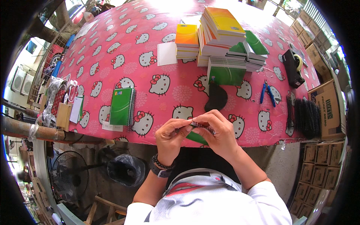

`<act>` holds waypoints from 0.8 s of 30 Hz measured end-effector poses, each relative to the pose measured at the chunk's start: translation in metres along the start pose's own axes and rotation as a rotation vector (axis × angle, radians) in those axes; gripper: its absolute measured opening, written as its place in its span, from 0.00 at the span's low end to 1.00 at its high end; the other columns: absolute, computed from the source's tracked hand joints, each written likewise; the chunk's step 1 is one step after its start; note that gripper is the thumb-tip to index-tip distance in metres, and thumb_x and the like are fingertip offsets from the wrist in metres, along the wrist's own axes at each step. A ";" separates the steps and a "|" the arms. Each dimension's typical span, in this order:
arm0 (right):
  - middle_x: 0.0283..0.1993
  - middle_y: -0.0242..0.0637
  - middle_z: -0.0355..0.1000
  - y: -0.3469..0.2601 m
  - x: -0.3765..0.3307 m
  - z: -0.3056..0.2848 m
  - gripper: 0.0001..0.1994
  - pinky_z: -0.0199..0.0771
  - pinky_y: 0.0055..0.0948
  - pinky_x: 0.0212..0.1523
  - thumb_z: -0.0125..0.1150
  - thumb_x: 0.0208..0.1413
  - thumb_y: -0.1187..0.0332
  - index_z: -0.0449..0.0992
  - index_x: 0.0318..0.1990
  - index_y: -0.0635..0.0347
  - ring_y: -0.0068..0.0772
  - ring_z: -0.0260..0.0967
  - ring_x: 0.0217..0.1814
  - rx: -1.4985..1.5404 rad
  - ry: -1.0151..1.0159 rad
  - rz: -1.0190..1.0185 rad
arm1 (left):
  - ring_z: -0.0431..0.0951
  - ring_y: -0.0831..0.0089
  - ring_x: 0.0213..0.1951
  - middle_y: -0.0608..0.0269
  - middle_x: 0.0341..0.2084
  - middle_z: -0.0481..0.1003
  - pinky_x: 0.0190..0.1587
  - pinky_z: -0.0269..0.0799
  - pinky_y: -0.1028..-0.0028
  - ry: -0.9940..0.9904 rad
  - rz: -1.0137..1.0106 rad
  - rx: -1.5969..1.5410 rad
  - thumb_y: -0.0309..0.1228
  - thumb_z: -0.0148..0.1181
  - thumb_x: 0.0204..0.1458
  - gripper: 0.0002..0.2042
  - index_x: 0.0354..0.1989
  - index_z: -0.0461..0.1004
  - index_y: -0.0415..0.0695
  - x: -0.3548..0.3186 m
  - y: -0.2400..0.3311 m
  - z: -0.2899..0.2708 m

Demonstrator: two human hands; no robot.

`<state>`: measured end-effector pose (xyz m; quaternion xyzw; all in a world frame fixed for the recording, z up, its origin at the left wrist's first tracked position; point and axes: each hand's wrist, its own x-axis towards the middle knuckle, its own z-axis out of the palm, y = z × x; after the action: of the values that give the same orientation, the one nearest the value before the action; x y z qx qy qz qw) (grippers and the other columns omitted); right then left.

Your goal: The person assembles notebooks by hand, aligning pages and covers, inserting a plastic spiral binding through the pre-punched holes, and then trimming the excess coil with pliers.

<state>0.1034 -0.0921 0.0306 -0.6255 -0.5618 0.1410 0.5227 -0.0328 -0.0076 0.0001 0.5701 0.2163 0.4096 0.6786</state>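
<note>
Close to the table's near edge, both my hands hold a small green notebook with a spiral binding along its upper edge. The fingers of my left hand pinch the left end of that binding. My right hand is closed on its right part, thumb and fingers pressed together. Most of the notebook is hidden behind the hands. Just beyond them lies a curved black flat piece. To the left rests a stack of green spiral notebooks on the pink patterned tablecloth.
Stacks of yellow notebooks and green notebooks stand farther back. At right are blue-handled pliers, a tape dispenser, black spiral coils and a cardboard box. A fan and lined bin stand below left.
</note>
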 end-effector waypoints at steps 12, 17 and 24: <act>0.30 0.37 0.69 0.001 0.001 0.006 0.12 0.71 0.27 0.26 0.68 0.45 0.71 0.73 0.36 0.62 0.31 0.69 0.28 0.024 0.062 -0.072 | 0.75 0.79 0.35 0.61 0.32 0.76 0.38 0.70 0.80 0.002 0.011 0.055 0.17 0.62 0.46 0.07 0.35 0.77 0.37 -0.003 0.001 0.003; 0.29 0.37 0.69 -0.004 0.001 0.002 0.11 0.68 0.25 0.25 0.67 0.47 0.68 0.72 0.34 0.63 0.30 0.67 0.26 0.035 -0.034 0.051 | 0.76 0.78 0.35 0.60 0.33 0.77 0.39 0.71 0.79 -0.002 0.172 0.265 0.17 0.63 0.43 0.08 0.34 0.77 0.38 -0.007 0.006 0.002; 0.30 0.39 0.69 -0.006 0.000 0.008 0.08 0.69 0.30 0.28 0.63 0.49 0.71 0.71 0.34 0.63 0.38 0.68 0.29 0.000 -0.009 -0.033 | 0.72 0.82 0.34 0.65 0.33 0.70 0.31 0.75 0.83 -0.048 0.035 0.061 0.23 0.61 0.50 0.15 0.44 0.63 0.41 -0.006 -0.001 0.001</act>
<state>0.0937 -0.0889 0.0325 -0.6155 -0.5744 0.1355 0.5224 -0.0349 -0.0131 -0.0018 0.6038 0.2023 0.4010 0.6586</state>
